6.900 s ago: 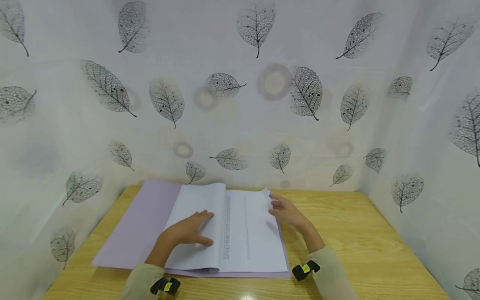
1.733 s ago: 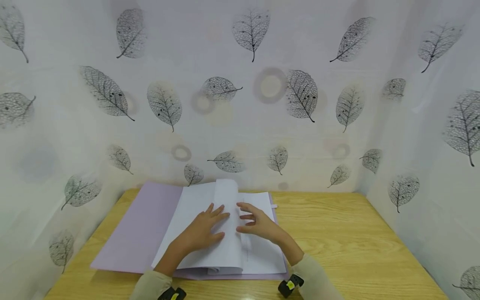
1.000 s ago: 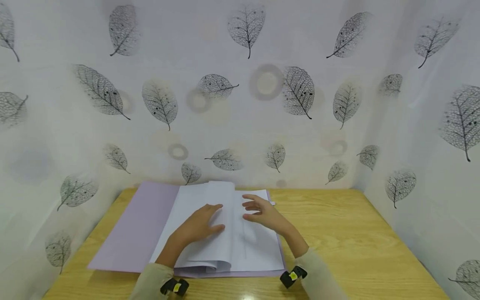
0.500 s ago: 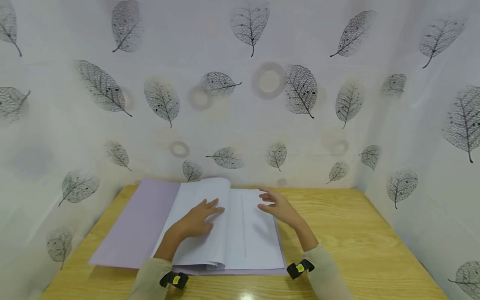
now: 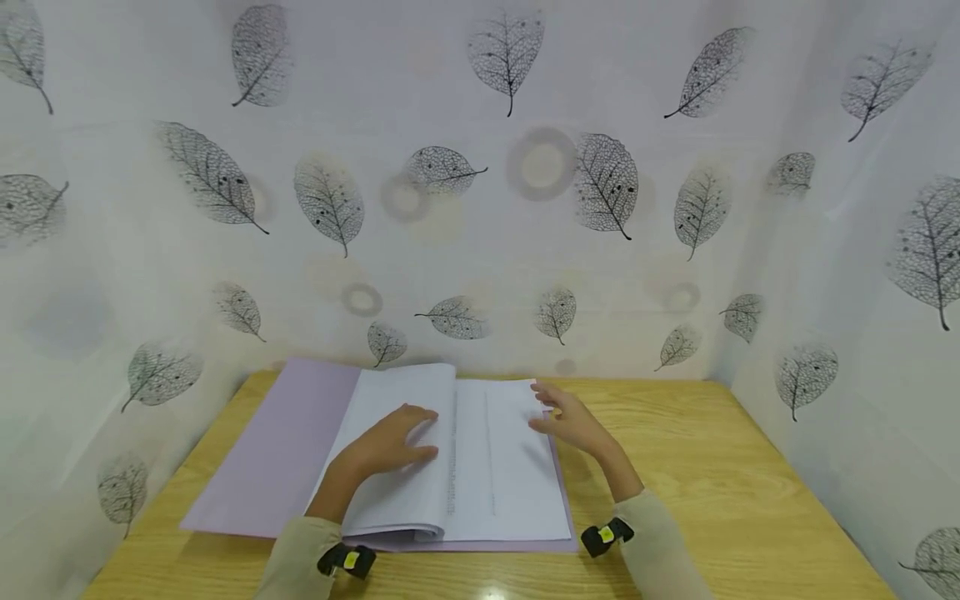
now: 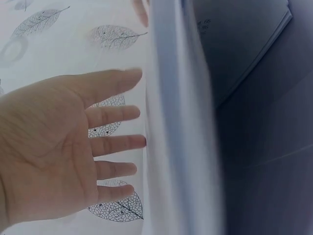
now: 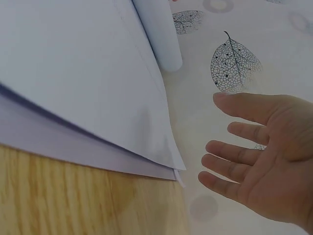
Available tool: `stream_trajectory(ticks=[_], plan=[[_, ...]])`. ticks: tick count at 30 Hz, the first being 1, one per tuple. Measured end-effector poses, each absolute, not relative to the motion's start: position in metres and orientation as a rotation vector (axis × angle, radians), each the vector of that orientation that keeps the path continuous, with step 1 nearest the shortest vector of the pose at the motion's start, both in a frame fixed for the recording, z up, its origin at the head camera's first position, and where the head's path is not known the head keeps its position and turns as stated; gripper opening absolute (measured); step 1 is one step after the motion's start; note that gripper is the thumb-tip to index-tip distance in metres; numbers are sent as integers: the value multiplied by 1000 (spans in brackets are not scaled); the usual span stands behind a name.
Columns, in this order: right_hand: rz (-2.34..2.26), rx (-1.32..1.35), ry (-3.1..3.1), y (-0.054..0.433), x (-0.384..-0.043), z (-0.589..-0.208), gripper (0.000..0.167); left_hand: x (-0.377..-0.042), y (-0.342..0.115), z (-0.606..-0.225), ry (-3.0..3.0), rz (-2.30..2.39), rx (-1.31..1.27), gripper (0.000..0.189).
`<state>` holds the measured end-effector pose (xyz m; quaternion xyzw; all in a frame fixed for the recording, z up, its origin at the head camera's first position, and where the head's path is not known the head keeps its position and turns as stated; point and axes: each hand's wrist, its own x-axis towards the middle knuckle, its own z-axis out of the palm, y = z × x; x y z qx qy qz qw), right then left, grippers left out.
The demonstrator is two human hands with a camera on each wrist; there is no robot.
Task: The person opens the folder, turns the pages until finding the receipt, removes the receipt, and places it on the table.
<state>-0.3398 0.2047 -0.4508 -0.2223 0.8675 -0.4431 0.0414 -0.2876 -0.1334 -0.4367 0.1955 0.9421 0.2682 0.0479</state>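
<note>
A lavender folder (image 5: 273, 458) lies spread on the table, its cover flipped to the left. White pages bulge over to the left (image 5: 408, 387), while the flat right-hand page (image 5: 517, 492) carries faint narrow columns of print. On the turned pages rests my left hand (image 5: 386, 442), thumb and fingers stretched towards the fold; in the left wrist view the left hand's fingertips (image 6: 139, 142) come right up to the paper. My right hand (image 5: 576, 423) hovers at the upper right edge of the right page, fingers spread and nothing held, as the right wrist view also shows.
The folder lies on a wood-grain table (image 5: 675, 467), with bare wood to its right and along the front. A pale curtain (image 5: 480, 233) printed with leaves encloses the back and both sides. A black band (image 5: 348, 560) sits at each sleeve.
The curling pages have gone over to the left and lie flatter. My right hand has moved from mid-book to the right page's outer edge; my left stays on the turned pages.
</note>
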Motion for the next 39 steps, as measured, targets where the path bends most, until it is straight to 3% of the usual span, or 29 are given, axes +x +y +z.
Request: stream_trajectory(ticks=[4, 9, 17, 39], plan=[[-1325, -682, 2659, 206, -341, -455, 68, -289, -134, -437, 2877, 807, 516, 76], [-1274, -608, 2679, 205, -340, -458, 65, -289, -138, -438, 2876, 772, 467, 85], [-1173, -500, 2700, 204, -340, -464, 72, -289, -147, -434, 2833, 776, 517, 83], [-1148, -504, 2646, 205, -338, -463, 76, -289, -146, -433, 2779, 788, 473, 76]])
